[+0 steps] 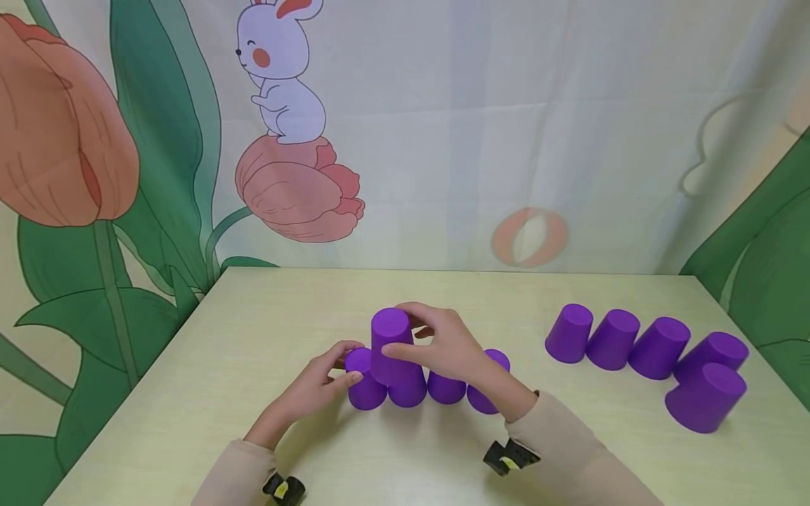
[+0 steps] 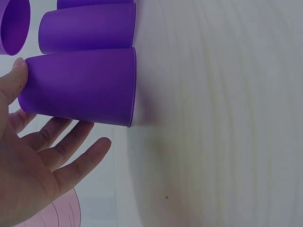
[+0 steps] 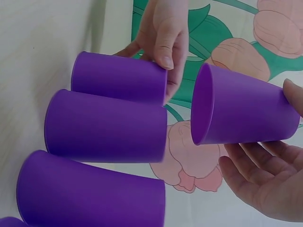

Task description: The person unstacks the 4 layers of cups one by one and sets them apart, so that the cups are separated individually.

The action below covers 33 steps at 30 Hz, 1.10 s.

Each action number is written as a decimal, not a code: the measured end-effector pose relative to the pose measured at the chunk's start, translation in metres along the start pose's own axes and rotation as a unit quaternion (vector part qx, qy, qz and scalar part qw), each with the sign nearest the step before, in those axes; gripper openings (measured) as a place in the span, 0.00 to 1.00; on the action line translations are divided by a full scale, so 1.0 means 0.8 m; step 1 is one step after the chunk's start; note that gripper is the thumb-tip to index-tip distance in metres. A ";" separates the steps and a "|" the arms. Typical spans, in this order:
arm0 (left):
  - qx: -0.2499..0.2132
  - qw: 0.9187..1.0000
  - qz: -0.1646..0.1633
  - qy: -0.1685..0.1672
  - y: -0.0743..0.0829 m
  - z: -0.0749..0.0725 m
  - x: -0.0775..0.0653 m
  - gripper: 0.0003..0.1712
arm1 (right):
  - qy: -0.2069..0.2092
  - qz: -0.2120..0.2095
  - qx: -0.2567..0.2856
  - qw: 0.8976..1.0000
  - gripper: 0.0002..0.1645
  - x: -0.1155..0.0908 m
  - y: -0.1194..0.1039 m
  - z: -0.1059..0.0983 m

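Observation:
My right hand [image 1: 451, 346] holds a purple plastic cup [image 1: 391, 351] upside down, thumb on the near side and fingers behind. In the right wrist view this raised cup [image 3: 251, 109] hangs apart from the row, its open mouth facing down toward the cups. Below stands a row of several upside-down purple cups, partly hidden by the raised cup and right forearm. At the row's left end, my left hand [image 1: 316, 385] grips the end cup [image 1: 367, 390] between thumb and fingers. In the left wrist view that cup [image 2: 78, 87] stands with its rim on the table.
Off to the right, several more upside-down purple cups [image 1: 614, 341] stand in a line, with one cup [image 1: 705, 399] nearer the front. The pale wooden table [image 1: 285, 302] ends at a printed curtain [image 1: 411, 176] behind. Each wrist wears a small black device [image 1: 509, 457].

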<state>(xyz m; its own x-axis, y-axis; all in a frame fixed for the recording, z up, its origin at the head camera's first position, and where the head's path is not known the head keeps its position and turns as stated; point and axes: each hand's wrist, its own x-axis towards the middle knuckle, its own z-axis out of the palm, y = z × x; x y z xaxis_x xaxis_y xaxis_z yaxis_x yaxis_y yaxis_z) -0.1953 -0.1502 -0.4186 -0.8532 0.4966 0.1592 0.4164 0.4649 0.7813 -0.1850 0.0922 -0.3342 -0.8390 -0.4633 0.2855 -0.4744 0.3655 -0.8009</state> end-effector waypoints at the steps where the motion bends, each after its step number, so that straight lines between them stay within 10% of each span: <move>1: 0.001 1.000 0.000 0.000 0.000 0.000 0.000 0.21 | 0.001 0.001 0.001 1.000 0.30 -0.002 -0.001 -0.002; 33: -0.005 1.000 -0.009 0.005 0.003 0.001 -0.001 0.20 | 0.035 -0.005 0.005 0.999 0.27 -0.053 0.002 -0.047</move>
<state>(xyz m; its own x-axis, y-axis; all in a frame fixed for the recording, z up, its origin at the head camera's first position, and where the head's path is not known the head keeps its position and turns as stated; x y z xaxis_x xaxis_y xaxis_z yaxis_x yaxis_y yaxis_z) -0.1936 -0.1493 -0.4174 -0.8642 0.4801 0.1505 0.3967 0.4662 0.7907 -0.1603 0.1424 -0.3276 -0.8511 -0.4087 0.3295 -0.4804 0.3532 -0.8028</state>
